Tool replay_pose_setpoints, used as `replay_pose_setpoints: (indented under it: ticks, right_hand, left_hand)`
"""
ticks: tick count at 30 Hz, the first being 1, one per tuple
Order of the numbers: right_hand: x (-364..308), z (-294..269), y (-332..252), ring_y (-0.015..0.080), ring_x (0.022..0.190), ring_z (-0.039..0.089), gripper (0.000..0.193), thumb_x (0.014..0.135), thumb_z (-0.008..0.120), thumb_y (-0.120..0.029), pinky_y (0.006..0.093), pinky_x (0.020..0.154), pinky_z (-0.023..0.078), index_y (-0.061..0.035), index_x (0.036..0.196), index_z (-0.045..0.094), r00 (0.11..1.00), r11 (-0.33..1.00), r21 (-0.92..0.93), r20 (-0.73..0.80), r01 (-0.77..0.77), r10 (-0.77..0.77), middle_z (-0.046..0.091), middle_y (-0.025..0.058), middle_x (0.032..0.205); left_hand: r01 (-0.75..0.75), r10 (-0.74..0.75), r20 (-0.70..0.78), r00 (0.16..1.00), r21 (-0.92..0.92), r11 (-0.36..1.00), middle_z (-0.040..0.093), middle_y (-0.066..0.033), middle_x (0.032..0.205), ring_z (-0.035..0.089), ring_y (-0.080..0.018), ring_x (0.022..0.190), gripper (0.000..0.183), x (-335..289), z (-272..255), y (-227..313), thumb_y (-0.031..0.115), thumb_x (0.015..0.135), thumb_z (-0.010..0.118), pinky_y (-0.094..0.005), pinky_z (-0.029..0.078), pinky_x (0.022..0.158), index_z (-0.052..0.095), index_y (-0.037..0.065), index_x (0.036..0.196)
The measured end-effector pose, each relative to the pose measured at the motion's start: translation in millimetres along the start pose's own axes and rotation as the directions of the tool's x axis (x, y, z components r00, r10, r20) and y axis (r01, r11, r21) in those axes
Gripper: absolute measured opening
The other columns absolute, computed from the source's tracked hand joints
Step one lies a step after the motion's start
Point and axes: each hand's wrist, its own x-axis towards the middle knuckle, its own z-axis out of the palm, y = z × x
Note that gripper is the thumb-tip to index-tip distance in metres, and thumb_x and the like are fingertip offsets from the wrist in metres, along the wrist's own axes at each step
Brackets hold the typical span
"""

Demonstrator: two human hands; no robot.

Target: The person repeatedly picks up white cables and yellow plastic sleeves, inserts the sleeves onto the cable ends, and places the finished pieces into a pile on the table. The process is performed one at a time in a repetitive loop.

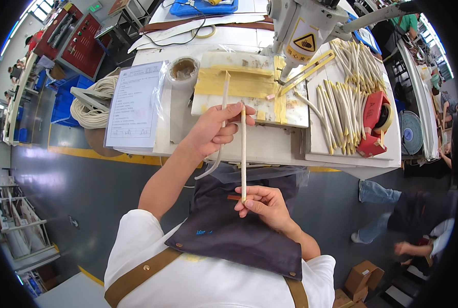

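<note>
My left hand [216, 128] is closed in front of the machine's work block. It grips a thin pale strip [225, 97], whose lower end curves down below the wrist. The same hand pinches the top of a straight white cord piece [244, 154] with yellowish ends. Lower down, near the apron, my right hand [265, 205] pinches the bottom end of that cord piece, holding it upright between the two hands. Just beyond my left hand lies the white block [203, 105] with yellow tape across it, under the grey machine head [303, 41].
Many similar cord pieces [342, 113] lie in piles at the right, beside a red tape dispenser [375, 123]. A tape roll [183, 70] and a printed sheet [135, 105] are at the left, near a large cord coil [98, 102]. Another person [419, 220] is at the right.
</note>
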Motion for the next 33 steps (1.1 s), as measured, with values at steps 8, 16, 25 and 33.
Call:
replay_pose_setpoints:
  ticks: [8,16,25,33]
  right_hand:
    - [0,2,-1,0.0128,0.085,0.07,0.034,0.101,0.06,-0.004,0.0263,0.082,0.057,0.0034,0.135,0.059,1.0,1.0,0.028,-0.005,-0.01,0.01,0.074,0.0127,0.1]
    - [-12,-6,-27,0.0153,0.082,0.07,0.012,0.099,0.063,-0.009,0.0273,0.075,0.057,0.0012,0.105,0.065,0.965,0.976,-0.173,-0.199,0.136,-0.17,0.074,0.0137,0.093]
    - [-46,-104,-167,0.0244,0.068,0.068,0.012,0.088,0.071,-0.011,0.0362,0.066,0.054,0.0014,0.091,0.071,0.141,0.134,-0.899,-0.21,-0.417,-0.968,0.07,0.0132,0.082]
    - [-21,-80,-154,0.0229,0.087,0.07,0.024,0.087,0.075,-0.009,0.0351,0.076,0.056,-0.001,0.109,0.069,0.379,-0.011,-0.971,-0.082,-0.239,-0.922,0.069,0.0149,0.102]
  left_hand:
    - [0.018,-0.018,-0.036,0.999,-0.002,1.0,0.069,-0.0085,0.099,0.025,0.0012,0.045,0.036,-4,1,1,0.029,0.106,0.055,-0.0146,0.021,0.034,0.063,-0.003,0.119]
    - [-0.114,0.109,-0.068,0.992,-0.077,0.991,0.056,-0.0018,0.088,0.028,-0.0007,0.048,0.055,-11,10,1,0.042,0.11,0.038,-0.0164,0.022,0.038,0.056,-0.005,0.131]
    - [-0.24,0.283,-0.192,0.94,0.22,0.946,0.064,-0.0106,0.106,0.039,-0.0042,0.057,0.024,-22,13,-15,0.013,0.103,0.055,-0.0215,0.035,0.051,0.064,-0.008,0.097]
    - [-0.199,0.318,-0.093,0.944,0.607,0.769,0.07,-0.0081,0.085,0.053,-0.0062,0.057,0.025,-57,24,-22,0.012,0.099,0.065,-0.0213,0.044,0.051,0.072,-0.009,0.11]
